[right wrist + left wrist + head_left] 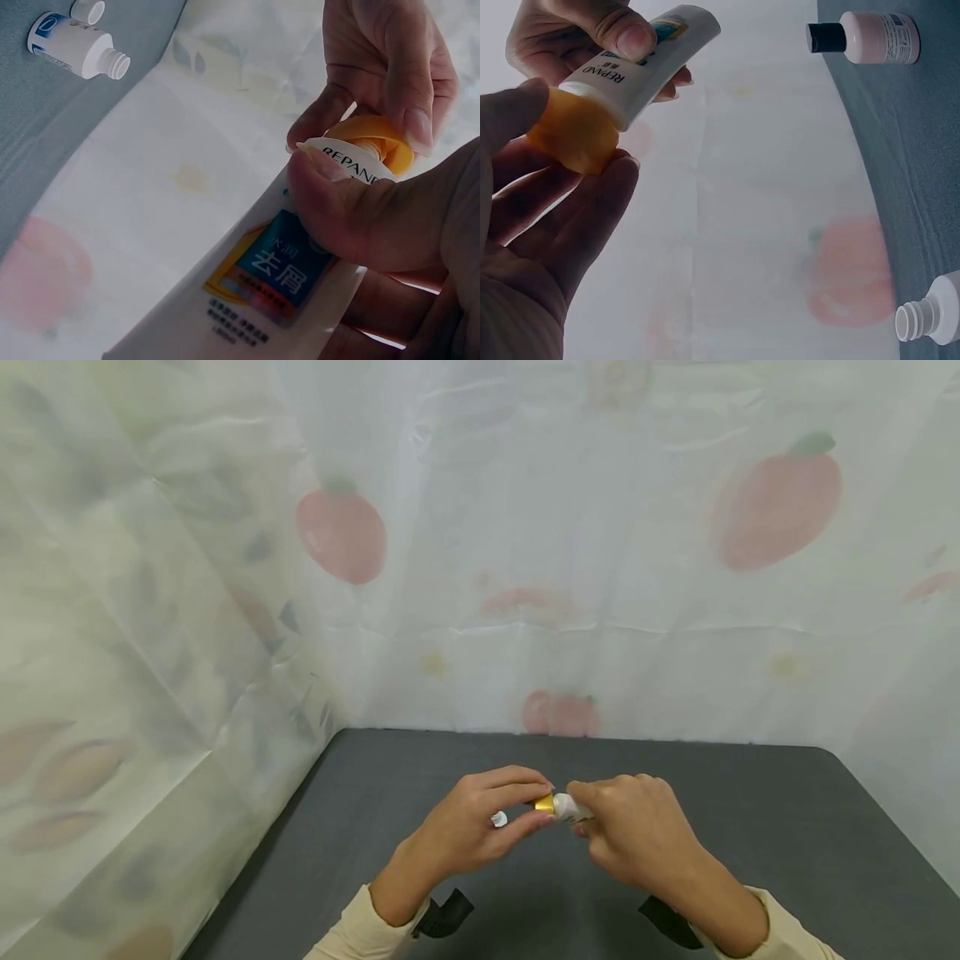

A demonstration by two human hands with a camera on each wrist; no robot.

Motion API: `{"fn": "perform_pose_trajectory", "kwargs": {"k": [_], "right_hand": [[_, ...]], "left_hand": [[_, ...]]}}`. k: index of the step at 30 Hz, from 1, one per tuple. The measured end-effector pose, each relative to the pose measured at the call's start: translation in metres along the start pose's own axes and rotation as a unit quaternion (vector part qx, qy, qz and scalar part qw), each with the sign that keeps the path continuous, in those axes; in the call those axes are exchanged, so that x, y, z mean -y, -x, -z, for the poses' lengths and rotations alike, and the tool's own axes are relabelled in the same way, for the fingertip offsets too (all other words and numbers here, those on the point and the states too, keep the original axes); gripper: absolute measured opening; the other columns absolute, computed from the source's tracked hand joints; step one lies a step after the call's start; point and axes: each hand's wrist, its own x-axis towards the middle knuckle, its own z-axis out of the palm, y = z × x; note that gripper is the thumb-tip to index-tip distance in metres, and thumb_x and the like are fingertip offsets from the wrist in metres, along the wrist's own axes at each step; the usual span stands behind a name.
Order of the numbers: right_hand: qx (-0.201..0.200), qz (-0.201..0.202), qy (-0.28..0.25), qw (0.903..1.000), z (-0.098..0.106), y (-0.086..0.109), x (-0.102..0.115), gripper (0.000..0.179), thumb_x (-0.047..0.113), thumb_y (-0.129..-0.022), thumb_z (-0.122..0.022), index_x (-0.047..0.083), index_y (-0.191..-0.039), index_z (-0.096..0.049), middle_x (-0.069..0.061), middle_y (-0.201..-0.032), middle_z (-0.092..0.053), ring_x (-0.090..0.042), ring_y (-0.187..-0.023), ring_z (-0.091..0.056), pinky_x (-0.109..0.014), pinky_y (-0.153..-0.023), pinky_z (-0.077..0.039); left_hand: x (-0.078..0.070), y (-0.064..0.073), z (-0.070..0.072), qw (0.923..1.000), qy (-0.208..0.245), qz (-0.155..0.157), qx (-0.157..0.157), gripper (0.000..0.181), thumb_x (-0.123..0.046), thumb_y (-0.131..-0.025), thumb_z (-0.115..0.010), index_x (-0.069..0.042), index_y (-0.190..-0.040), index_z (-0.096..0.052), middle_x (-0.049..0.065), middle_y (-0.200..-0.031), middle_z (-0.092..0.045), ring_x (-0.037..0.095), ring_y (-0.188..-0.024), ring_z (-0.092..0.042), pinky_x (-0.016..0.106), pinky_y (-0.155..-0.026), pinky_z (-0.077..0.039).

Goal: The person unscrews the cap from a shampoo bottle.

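Note:
A white squeeze tube (255,277), printed REPAND with a blue and orange label, is in my right hand (637,827), thumb over its front. My left hand (480,822) pinches a yellow-orange cap (576,133) at the tube's end between thumb and fingertips. In the right wrist view the cap sits tilted, part of the tube's neck showing beside its rim. On the table lies an open white bottle (71,45) with a blue label and a threaded neck. A loose white cap (88,10) lies beside it.
A pink bottle (877,37) with a black cap is on the dark grey table (420,756). Pale sheeting (600,568) printed with fruit rises behind the table's far edge, with more sheeting (150,693) along the left.

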Motion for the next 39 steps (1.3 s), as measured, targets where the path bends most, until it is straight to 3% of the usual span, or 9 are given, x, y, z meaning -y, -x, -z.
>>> {"fn": "perform_pose_trajectory", "kwargs": {"k": [7, 14, 18, 22, 30, 34, 39], "right_hand": [[-0.009, 0.002, -0.006, 0.9999, -0.001, -0.001, 0.002, 0.028, 0.014, -0.069, -0.094, 0.022, -0.081, -0.069, 0.010, -0.069, -0.072, -0.002, -0.047, -0.049, -0.015, -0.046, -0.034], [-0.016, -0.003, -0.009, 0.9998, -0.001, -0.001, 0.003, 0.039, 0.012, -0.070, -0.092, 0.024, -0.069, -0.056, 0.013, -0.060, -0.064, 0.001, -0.043, -0.036, -0.015, -0.043, -0.026], [-0.012, -0.004, -0.008, 0.9999, -0.001, -0.001, 0.002, 0.034, 0.013, -0.071, -0.093, 0.024, -0.073, -0.060, 0.012, -0.066, -0.070, 0.000, -0.044, -0.041, -0.015, -0.044, -0.029], [-0.007, -0.006, -0.005, 0.9999, 0.000, -0.001, 0.001, 0.026, 0.013, -0.072, -0.092, 0.022, -0.080, -0.069, 0.009, -0.071, -0.074, -0.002, -0.046, -0.047, -0.015, -0.045, -0.033], [-0.007, -0.008, 0.008, 0.9999, 0.001, 0.000, 0.000, 0.024, 0.014, -0.072, -0.093, 0.020, -0.084, -0.073, 0.007, -0.071, -0.075, -0.003, -0.045, -0.047, -0.015, -0.045, -0.036], [-0.002, -0.011, 0.008, 0.9999, 0.001, 0.000, -0.001, 0.023, 0.014, -0.072, -0.092, 0.020, -0.084, -0.073, 0.007, -0.072, -0.075, -0.003, -0.046, -0.049, -0.015, -0.045, -0.037], [0.003, -0.014, 0.010, 0.9998, 0.002, 0.001, -0.001, 0.022, 0.015, -0.074, -0.092, 0.020, -0.086, -0.074, 0.007, -0.073, -0.076, -0.003, -0.047, -0.049, -0.016, -0.046, -0.038]], "left_hand": [[0.000, 0.001, -0.002, 1.0000, -0.005, -0.004, -0.004, 0.023, -0.006, -0.102, -0.065, -0.004, -0.124, -0.071, 0.008, -0.120, -0.070, 0.009, -0.087, -0.068, 0.008, -0.078, -0.053], [-0.001, 0.000, -0.008, 0.9979, -0.007, -0.019, -0.062, 0.024, 0.000, -0.097, -0.070, -0.005, -0.120, -0.071, 0.007, -0.105, -0.073, 0.006, -0.073, -0.067, 0.006, -0.070, -0.052], [-0.001, 0.000, -0.009, 0.9963, -0.014, -0.023, -0.081, 0.020, 0.002, -0.094, -0.073, -0.006, -0.112, -0.074, 0.007, -0.103, -0.072, 0.006, -0.070, -0.066, 0.005, -0.067, -0.051], [-0.003, 0.002, -0.007, 0.9980, -0.006, 0.002, -0.063, 0.023, 0.001, -0.093, -0.075, -0.006, -0.114, -0.075, 0.008, -0.113, -0.071, 0.007, -0.075, -0.069, 0.006, -0.069, -0.053], [-0.009, 0.004, -0.001, 0.9952, 0.036, 0.089, 0.018, 0.045, 0.000, -0.088, -0.081, -0.004, -0.131, -0.070, 0.008, -0.133, -0.065, 0.017, -0.100, -0.073, 0.009, -0.082, -0.057], [-0.010, 0.004, 0.000, 0.9949, 0.036, 0.089, 0.032, 0.048, -0.001, -0.089, -0.081, -0.004, -0.135, -0.067, 0.009, -0.135, -0.064, 0.016, -0.099, -0.073, 0.008, -0.082, -0.056], [-0.007, 0.003, 0.001, 0.9973, 0.035, 0.057, 0.031, 0.045, -0.004, -0.089, -0.082, -0.003, -0.132, -0.066, 0.011, -0.130, -0.068, 0.013, -0.094, -0.074, 0.008, -0.083, -0.056]]}}
